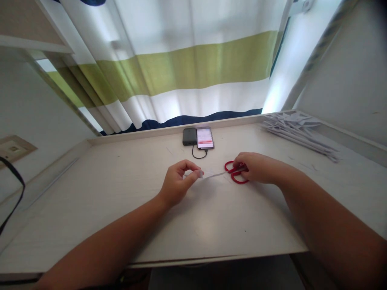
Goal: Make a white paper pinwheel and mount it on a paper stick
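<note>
Near the middle of the white desk, my left hand (178,180) pinches a small piece of white paper (200,174) between thumb and fingertips. A thin pale strip (214,175) runs from there toward my right hand (249,167). That hand is closed at the red-handled scissors (240,177), whose loops show beside and below its fingers. Whether the strip is paper or part of the blades I cannot tell. Both hands are just above the desk, apart from each other.
Behind the hands lie a dark power bank (190,136) and a lit phone (205,138), with a short black cable. A pile of folded white paper strips (298,133) is at the back right. The desk (99,193) meets a curtain (181,68); a black strap hangs far left.
</note>
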{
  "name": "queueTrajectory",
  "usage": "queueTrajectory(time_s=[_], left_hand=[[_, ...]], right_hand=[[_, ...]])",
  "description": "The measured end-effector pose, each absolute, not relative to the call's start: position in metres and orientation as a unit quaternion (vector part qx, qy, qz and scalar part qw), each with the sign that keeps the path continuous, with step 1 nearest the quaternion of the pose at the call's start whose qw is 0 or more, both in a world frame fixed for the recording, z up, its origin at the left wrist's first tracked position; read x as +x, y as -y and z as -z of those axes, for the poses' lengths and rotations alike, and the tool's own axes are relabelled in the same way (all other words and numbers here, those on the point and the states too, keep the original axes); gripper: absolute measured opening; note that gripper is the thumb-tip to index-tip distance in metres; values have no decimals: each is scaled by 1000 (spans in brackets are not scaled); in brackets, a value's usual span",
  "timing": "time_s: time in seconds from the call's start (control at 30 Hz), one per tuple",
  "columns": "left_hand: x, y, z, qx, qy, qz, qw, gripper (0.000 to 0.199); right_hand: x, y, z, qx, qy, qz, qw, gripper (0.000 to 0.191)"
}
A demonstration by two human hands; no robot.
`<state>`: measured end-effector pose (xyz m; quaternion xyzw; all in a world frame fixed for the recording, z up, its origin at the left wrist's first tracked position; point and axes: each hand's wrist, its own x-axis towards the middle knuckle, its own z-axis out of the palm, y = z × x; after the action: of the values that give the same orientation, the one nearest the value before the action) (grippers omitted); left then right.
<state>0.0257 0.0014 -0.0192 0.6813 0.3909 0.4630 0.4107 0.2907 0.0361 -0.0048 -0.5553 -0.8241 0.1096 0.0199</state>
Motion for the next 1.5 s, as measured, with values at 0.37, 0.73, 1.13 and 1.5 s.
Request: queueTrajectory(time_s=[0.37,0.73,1.13,1.5], left_hand=[[24,-5,26,667,-378,-469,439,9],[41,19,8,831,-367,-366,200,3],[51,27,1,854,-388,-287,194,4],[55,27,1,852,-386,-287,208,2]], right_hand=[[291,-21,-17,-572,810,-44,122,19],[268,6,-38,-261,624,-316,665,60],[232,19,-27,-290,566,-211,742,58],[235,25,-29,-315,629,-220,676,53]])
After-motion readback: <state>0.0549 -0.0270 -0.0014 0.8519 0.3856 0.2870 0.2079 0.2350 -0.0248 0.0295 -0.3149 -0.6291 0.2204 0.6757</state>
